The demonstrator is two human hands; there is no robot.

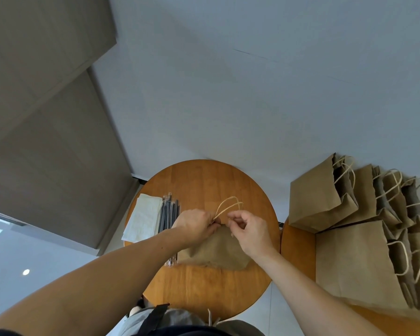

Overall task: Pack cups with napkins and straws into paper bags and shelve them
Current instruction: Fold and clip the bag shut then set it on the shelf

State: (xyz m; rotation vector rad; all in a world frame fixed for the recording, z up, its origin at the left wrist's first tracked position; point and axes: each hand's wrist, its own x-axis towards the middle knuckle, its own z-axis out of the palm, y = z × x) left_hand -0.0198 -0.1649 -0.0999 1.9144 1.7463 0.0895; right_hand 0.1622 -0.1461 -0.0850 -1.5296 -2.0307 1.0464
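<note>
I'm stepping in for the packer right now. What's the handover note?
The left grip and right grip pinch the top of the bag. The bag lies flat on the table; napkins and straws lie to its left.
Right: spare bags on the side table.
No cups in view.
Done: nothing in this bag, seemingly.
Left: open, fill, shelve.
</note>
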